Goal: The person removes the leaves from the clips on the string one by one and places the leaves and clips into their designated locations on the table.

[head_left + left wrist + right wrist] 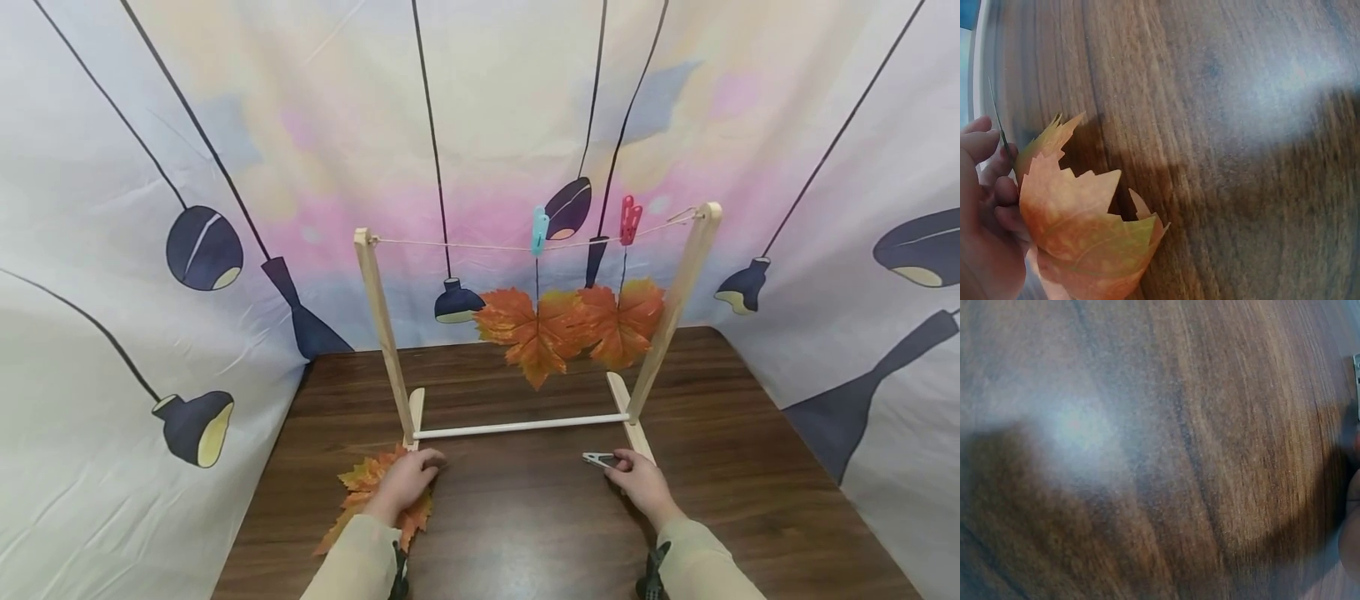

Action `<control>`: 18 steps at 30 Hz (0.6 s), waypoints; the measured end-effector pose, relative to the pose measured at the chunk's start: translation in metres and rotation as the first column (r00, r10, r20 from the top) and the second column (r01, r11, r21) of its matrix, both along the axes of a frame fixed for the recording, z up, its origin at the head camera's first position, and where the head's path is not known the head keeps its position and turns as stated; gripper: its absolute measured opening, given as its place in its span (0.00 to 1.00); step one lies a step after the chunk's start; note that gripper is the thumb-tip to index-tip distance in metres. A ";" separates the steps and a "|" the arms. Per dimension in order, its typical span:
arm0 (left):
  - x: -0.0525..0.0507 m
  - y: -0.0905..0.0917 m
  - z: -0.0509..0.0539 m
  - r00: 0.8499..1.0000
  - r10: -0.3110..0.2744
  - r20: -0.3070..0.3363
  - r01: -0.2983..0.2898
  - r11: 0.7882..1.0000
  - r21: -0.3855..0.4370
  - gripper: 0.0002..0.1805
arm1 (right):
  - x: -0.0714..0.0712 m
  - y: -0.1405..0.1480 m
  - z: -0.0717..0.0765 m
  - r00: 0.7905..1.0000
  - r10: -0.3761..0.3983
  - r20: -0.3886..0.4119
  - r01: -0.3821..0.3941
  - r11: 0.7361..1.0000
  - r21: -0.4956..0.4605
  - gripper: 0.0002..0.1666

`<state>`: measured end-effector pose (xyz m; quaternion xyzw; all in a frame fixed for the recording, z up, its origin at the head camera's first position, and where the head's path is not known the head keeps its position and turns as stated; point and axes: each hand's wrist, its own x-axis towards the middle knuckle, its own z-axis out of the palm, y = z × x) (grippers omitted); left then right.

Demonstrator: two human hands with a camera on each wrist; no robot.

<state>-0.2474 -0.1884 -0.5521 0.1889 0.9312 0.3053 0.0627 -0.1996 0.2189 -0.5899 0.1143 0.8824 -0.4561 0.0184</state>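
An orange maple leaf [1085, 231] has its thin stem [999, 122] pinched by my left hand [406, 482], as the left wrist view shows. In the head view this leaf [418, 521] spreads beneath the hand and wrist, at the front left of the rack. My right hand [641, 484] pinches a grey-white clothespin [597, 459] by one end, its tip pointing left. Two more leaves [534, 333] hang by their stems from the rack's string [450, 245]. A light blue clothespin [539, 232] holds one, and a red clothespin [631, 221] the other.
A wooden rack with a left post [384, 333], a right post [678, 308] and a white lower bar [517, 427] stands on the brown wooden table [510, 517]. Behind and at the sides hangs a cloth [495, 108] printed with lamps.
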 end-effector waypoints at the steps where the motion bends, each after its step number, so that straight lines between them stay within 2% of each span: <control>1: 0.000 0.000 0.000 1.000 0.007 0.002 -0.007 1.000 0.006 0.11 | 0.000 0.000 0.000 1.000 -0.003 -0.001 0.003 1.000 -0.004 0.28; 5: 0.000 0.002 0.001 0.999 0.041 0.015 -0.041 0.999 0.033 0.13 | 0.001 0.002 0.000 1.000 -0.013 -0.009 0.013 1.000 -0.022 0.28; 13: 0.000 0.004 0.009 0.996 0.088 0.032 -0.091 0.993 0.080 0.15 | 0.002 0.005 0.007 1.000 -0.012 -0.019 0.012 0.999 -0.037 0.29; 18: -0.002 0.005 0.016 0.996 0.091 0.025 -0.093 0.991 0.098 0.16 | 0.000 0.008 0.013 1.000 -0.013 -0.014 0.012 0.999 -0.040 0.29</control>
